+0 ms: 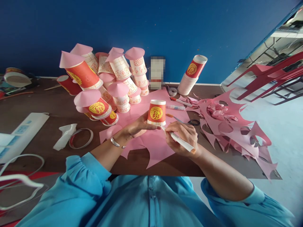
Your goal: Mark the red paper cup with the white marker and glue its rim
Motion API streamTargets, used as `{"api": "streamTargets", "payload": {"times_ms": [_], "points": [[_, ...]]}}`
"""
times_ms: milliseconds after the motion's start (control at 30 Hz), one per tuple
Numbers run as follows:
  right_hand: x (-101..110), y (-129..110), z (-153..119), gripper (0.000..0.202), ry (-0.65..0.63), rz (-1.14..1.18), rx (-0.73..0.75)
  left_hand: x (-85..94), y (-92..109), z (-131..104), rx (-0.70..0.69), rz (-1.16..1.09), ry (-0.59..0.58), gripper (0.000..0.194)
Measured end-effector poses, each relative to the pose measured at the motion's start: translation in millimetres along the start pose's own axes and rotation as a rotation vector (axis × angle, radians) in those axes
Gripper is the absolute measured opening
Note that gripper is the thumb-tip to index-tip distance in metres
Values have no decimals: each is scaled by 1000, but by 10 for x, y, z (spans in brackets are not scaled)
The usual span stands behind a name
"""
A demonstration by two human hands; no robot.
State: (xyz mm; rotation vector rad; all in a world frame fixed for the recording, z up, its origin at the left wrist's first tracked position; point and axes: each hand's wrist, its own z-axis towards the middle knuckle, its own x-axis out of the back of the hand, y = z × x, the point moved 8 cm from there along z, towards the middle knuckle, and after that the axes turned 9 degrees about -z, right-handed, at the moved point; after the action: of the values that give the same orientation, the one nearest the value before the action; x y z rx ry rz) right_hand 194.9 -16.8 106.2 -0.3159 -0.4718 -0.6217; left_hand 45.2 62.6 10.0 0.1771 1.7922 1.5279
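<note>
My left hand (138,126) holds a red paper cup (156,113) with a yellow emblem, upside down, fingers under its white rim. In my right hand (183,135) is a white marker (182,142) with an orange end, its tip close to the lower edge of the cup. Pink paper (158,146) lies beneath both hands. Left of the cup stand several decorated cups, some stacked, topped with pink paper cones (118,89).
A tall cup stack (188,83) leans at the back right beside a tape roll (172,91). Cut pink scraps (221,118) cover the right side. Scissors (194,122), pens, a tape ring (81,138) and a power strip (22,134) also lie on the table (92,165).
</note>
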Motion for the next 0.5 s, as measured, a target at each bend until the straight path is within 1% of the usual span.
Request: {"api": "streamTargets", "payload": {"times_ms": [100,233,367,500], "points": [[45,9,19,14,37,-10,6,58,-53,10,-9,-52,-11,58],[70,56,14,13,75,-7,-17,89,-49,27,-55,-141,-8,70],[53,86,-3,21,72,-3,-23,64,-55,64,-65,-220,-30,71],[34,74,-2,20,56,-18,3,-8,-32,63,-70,-208,-79,68]]}}
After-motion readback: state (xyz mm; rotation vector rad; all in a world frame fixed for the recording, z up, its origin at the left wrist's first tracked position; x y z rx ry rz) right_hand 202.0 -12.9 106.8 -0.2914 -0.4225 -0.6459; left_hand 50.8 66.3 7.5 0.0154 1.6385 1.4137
